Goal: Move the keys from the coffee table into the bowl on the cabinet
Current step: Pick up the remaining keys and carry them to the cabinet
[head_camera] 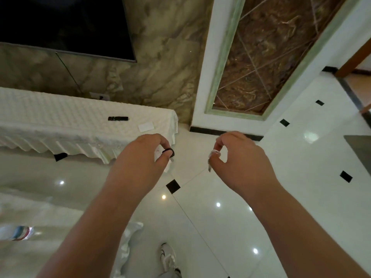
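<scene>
- Your left hand [144,155] pinches a small key piece [169,152] between thumb and forefinger: a black ring or cap shows at the fingertips, with a pale tag or fob just below it. The grip is closed on it.
- Your right hand [234,155] pinches a second key piece [213,155]: a whitish ring sits at the fingertips and a thin, pale metal blade hangs down past the thumb. This grip is closed too.
- Both pieces are blurred and partly hidden by your fingers, so you cannot make out teeth or finer shape.
- Both hands are held up in the air over the floor [261,197], well apart from each other, just off the right end of the cabinet [60,125].
- The cabinet is draped in a white quilted cloth [40,109] with a scalloped hem along its front edge.
- On the cloth, near the right end, lies a black remote [118,118]; a flat white card-like thing [146,127] lies nearer the right front corner.
- Above the cabinet a dark screen [60,23] hangs on a marbled wall [164,63].
- To the right stands a white-framed brown marble panel [271,49], with a black skirting strip at its foot.
- The floor is glossy white tile with small black diamond insets [173,186] and bright lamp reflections.
- A white shoe [167,257] shows at the bottom edge, below your forearms.
</scene>
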The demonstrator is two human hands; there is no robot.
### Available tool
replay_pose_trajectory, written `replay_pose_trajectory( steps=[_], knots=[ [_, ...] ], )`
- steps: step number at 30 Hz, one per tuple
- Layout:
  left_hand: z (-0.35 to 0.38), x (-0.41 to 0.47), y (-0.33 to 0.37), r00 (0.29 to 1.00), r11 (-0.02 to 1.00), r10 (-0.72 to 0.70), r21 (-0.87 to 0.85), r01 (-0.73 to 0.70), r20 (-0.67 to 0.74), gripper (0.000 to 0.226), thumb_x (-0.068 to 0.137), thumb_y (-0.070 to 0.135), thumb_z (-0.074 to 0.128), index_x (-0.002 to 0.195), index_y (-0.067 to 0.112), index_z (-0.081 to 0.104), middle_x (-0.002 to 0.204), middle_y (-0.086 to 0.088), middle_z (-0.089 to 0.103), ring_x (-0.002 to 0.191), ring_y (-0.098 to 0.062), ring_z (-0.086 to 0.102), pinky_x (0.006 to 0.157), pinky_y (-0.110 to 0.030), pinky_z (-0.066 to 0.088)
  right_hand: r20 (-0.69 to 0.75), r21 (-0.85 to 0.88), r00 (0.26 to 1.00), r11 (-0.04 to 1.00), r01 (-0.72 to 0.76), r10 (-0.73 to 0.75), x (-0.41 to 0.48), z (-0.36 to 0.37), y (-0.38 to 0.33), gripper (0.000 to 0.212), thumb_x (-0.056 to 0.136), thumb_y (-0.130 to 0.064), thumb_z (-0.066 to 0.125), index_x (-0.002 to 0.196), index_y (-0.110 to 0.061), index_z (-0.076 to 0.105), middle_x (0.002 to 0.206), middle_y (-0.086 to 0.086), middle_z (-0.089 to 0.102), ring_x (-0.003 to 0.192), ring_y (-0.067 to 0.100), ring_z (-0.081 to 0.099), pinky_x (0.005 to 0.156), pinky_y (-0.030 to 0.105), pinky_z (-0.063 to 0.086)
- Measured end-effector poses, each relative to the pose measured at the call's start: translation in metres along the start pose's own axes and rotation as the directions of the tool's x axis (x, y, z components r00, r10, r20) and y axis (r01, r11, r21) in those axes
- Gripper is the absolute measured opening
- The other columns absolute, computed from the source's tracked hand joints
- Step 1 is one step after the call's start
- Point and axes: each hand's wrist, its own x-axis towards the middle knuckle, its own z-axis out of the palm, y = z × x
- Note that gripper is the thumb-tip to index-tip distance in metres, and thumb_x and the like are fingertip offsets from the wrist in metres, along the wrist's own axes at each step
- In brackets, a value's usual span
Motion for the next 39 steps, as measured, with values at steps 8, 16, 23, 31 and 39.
replay_pose_trajectory(
  steps=[8,16,23,31,39],
  knots=[
    [-0.033,0.067,-0.035,0.998,0.998,-0.041,0.054,0.044,-0.047,0.005,0.09,0.043,0.062,0.091,0.042,0.058,0.101,0.023,0.054,0.079,0.003,0.053,0.065,-0.008,0.029,-0.014,0.011,0.997,0.997,0.079,-0.079,0.083,0.024,-0.034,0.009,0.087,-0.041,0.058,0.088,-0.032,0.054,0.099,-0.014,0.054,0.082,0.008,0.051,0.069,0.029,0.041],
    [-0.055,0.099,-0.081,0.957,0.971,-0.223,0.04,0.234,-0.189,0.006,0.088,0.04,0.065,0.091,0.041,0.06,0.098,0.022,0.057,0.075,0.003,0.052,0.066,-0.011,0.031,0.118,0.068,0.951,0.958,0.278,-0.285,0.185,0.063,-0.079,0.013,0.087,-0.042,0.061,0.088,-0.035,0.05,0.096,-0.013,0.052,0.08,0.007,0.049,0.072,0.028,0.042],
    [-0.076,0.133,-0.093,0.83,0.901,-0.386,0.027,0.433,-0.403,0.006,0.087,0.042,0.064,0.092,0.04,0.062,0.105,0.021,0.061,0.095,0.0,0.056,0.074,-0.018,0.037,0.207,0.172,0.781,0.808,0.564,-0.59,0.283,0.081,-0.128,0.009,0.088,-0.044,0.056,0.089,-0.036,0.051,0.103,-0.014,0.056,0.085,0.006,0.052,0.075,0.027,0.046],
    [-0.075,0.14,-0.095,0.584,0.738,-0.591,-0.08,0.67,-0.557,0.004,0.086,0.04,0.065,0.087,0.041,0.061,0.102,0.023,0.057,0.09,0.003,0.054,0.071,-0.007,0.031,0.23,0.298,0.553,0.599,0.743,-0.8,0.348,0.114,-0.176,0.011,0.087,-0.044,0.06,0.093,-0.034,0.059,0.105,-0.014,0.06,0.086,0.007,0.056,0.076,0.025,0.049],
    [-0.085,0.126,-0.12,0.391,0.598,-0.688,-0.173,0.782,-0.611,0.006,0.086,0.039,0.067,0.088,0.039,0.062,0.105,0.02,0.058,0.094,0.0,0.058,0.073,-0.012,0.036,0.261,0.386,0.407,0.48,0.788,-0.876,0.363,0.155,-0.228,0.013,0.087,-0.043,0.062,0.094,-0.033,0.06,0.1,-0.015,0.057,0.082,0.007,0.055,0.077,0.031,0.052]
  ],
)
